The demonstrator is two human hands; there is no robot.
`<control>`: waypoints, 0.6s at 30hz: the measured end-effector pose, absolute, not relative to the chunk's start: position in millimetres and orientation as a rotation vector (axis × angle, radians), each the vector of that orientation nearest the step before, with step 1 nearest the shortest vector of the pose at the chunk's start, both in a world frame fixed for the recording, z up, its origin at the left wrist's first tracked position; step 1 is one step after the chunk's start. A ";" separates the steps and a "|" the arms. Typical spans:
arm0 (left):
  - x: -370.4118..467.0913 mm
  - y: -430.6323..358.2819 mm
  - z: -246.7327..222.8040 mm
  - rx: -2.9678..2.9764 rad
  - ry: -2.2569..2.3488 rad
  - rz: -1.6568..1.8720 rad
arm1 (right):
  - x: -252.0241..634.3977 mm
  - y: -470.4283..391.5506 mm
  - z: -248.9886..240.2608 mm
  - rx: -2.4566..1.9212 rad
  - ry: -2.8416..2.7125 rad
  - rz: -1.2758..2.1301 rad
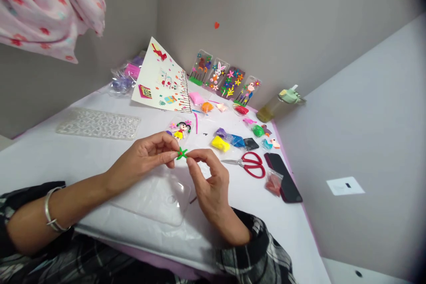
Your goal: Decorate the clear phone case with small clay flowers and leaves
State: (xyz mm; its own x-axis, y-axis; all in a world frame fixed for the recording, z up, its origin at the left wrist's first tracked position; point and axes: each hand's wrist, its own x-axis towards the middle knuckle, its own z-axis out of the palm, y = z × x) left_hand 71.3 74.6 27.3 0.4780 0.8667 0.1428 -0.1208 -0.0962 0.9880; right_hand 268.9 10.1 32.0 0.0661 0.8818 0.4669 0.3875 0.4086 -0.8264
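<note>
Between my two hands is a small green clay flower point(182, 154) with a red centre. My left hand point(151, 153) pinches it from the left, thumb and forefinger closed on a petal. From the right, the fingertips of my right hand point(209, 173) close on another petal. Below the hands a clear phone case point(156, 199) lies flat on the table, partly hidden by my left forearm. Just beyond the flower lies a decorated case point(181, 129) with a clay girl figure in a yellow skirt.
Red-handled scissors point(253, 165) and a black phone point(282, 177) lie at the right. Bagged clay, including a yellow packet point(220, 143), is spread beyond them. Decorated cases point(219, 75) lean on the wall near a bottle point(278, 102). A textured clear sheet point(100, 123) lies left.
</note>
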 end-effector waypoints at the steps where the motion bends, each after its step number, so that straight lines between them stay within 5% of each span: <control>1: 67.5 76.9 31.5 1.441 0.721 0.972 | 271.4 9.2 33.5 -1.189 -1.518 0.543; 10: 41.6 142.0 94.8 1.643 0.916 1.181 | 313.0 41.4 67.3 -1.341 -1.817 0.658; 18: 77.2 211.1 50.0 1.667 0.933 0.932 | 318.2 117.1 37.0 -1.415 -1.807 0.706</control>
State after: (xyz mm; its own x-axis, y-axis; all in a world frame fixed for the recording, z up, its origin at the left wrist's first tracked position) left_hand 77.2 211.1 50.0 0.4120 0.8984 0.1522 0.1530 -0.2329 0.9604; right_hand 318.2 117.1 37.0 -0.1345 0.9691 0.2066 0.5722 0.2461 -0.7823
